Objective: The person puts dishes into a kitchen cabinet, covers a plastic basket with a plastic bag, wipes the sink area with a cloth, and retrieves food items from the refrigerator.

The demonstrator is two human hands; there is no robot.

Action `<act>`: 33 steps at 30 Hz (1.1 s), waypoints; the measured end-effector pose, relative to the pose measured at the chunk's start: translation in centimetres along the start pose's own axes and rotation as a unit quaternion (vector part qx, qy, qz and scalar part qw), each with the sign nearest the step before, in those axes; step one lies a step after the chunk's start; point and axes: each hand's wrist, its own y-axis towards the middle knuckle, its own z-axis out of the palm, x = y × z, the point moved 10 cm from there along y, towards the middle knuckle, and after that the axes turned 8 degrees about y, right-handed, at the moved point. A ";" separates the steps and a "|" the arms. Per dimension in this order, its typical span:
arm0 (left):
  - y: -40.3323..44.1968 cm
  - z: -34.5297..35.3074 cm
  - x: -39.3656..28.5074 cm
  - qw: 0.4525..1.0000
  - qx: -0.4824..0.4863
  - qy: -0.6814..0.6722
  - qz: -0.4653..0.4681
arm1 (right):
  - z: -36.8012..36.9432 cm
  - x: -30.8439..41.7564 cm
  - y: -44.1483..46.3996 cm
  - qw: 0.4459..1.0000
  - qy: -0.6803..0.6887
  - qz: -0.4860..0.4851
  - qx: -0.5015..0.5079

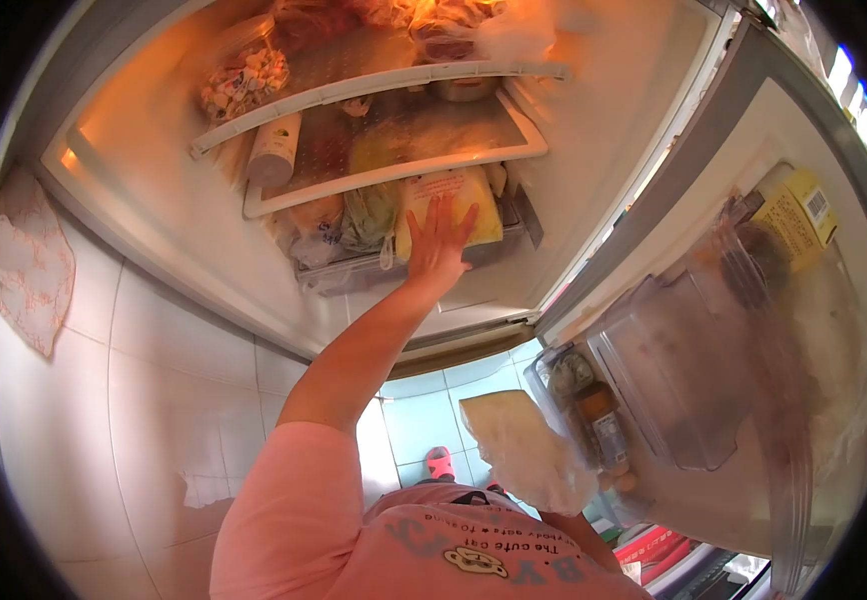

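My left hand (441,243) reaches into the open fridge with its fingers spread flat. It rests on a yellow packet (469,195) with a printed white label, in the clear drawer (349,275) at the bottom. Beside the packet lie a bag of greens (369,215) and other plastic bags (316,230). Low in front of my body, a whitish plastic bag (529,445) with something pale yellow inside is held up at the end of my right arm. The fingers of my right hand are hidden behind this bag.
Above the drawer are a lower shelf (509,150) and an upper shelf (384,85), with a white bottle (276,150) and a jar of small wrapped pieces (244,85). The open door (714,300) at right carries bins and a yellow box (794,215).
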 end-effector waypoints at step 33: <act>-7.1 -9.0 -5.6 0.988 -0.026 -0.095 0.116 | -1.0 0.2 -1.2 0.999 -0.046 0.025 0.002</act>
